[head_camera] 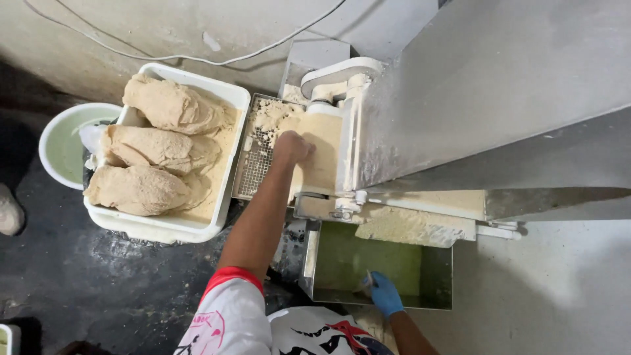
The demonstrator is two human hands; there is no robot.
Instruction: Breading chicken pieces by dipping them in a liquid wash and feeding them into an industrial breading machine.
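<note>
A white plastic tub (pixel 227 164) of dough lumps (pixel 158 148) sits left of the steel machine (pixel 460 98) (metal tray (pixel 434 289) below its chute), a round basin (pixel 56 141) further left.

Floor (pixel 98 289) here is looking dark and grimy, dusted with pale flour and crumbs on the near left. Far side, a rough greyish wall (pixel 131 26) is running across, with a thin cable (pixel 197 60) drooping along it. A pale green round basin (pixel 62 141) is sitting on the floor at far left. On the right, a lighter concrete patch (pixel 545 289) is catching soft, even light, and nothing is throwing hard shadows.
</note>
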